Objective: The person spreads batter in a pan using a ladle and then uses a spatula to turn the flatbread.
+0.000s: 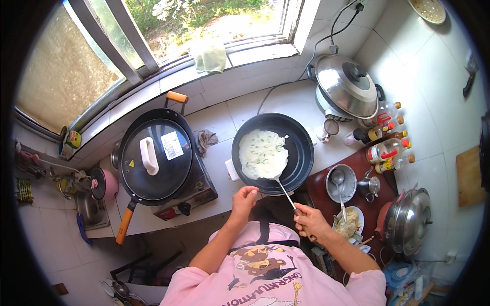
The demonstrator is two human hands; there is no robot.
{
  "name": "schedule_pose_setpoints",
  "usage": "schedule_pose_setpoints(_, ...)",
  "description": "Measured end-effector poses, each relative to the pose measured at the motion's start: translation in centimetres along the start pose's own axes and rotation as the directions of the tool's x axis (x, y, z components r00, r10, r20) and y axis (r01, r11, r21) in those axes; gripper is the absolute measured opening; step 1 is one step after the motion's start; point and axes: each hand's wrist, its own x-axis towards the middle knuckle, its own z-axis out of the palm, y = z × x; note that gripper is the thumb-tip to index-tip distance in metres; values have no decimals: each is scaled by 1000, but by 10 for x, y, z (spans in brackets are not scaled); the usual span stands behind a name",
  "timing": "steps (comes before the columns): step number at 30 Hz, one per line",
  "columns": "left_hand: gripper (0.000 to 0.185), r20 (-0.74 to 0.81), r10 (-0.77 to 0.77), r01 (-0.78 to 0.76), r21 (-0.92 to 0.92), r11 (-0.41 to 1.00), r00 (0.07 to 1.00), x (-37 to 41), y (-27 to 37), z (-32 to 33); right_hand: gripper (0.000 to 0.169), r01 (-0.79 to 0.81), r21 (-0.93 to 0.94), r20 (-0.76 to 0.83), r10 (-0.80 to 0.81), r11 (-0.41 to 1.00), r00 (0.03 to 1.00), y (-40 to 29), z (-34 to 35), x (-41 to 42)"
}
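A pale pancake (263, 153) flecked with green lies in a round black pan (300, 160), toward its left side. My right hand (312, 222) grips the brown handle of a metal spatula (284, 190). The spatula's blade reaches the near edge of the pancake and is mostly hidden beneath it. Just outside the pan's near rim is my left hand (244, 202), its fingers bunched together with nothing visible in them. Whether its fingertips touch the rim is unclear.
Left of the pan, a lidded black wok (126, 153) sits on a stove (185, 202), its orange handle jutting forward. A grey cloth (206, 140) lies between. At right are a steel bowl (347, 194) with a ladle (338, 178), a plate of food (347, 225), bottles (386, 150) and a large lidded pot (325, 76).
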Motion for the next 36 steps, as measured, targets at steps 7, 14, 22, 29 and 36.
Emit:
schedule_pose_setpoints(7,12,-34,25,-27,-56,998,999,3,-4,-8,54,138,219,-58,-129,966,990,27,43,16)
schedule_pose_setpoints(14,12,-45,58,-60,-44,997,997,2,-2,-10,54,195,355,-128,-159,915,979,36,71,29)
schedule_pose_setpoints(22,11,-30,47,-49,-76,996,998,2,0,-15,55,259,370,-148,-219,892,964,40,73,50)
schedule_pose_setpoints(29,12,-15,53,-54,-70,996,999,0,-3,-16,53,295,414,-140,-261,861,955,42,66,67)
schedule_pose_setpoints(36,12,-31,43,-45,-67,997,999,-4,-3,-18,54,328,507,-120,-311,797,943,51,33,59)
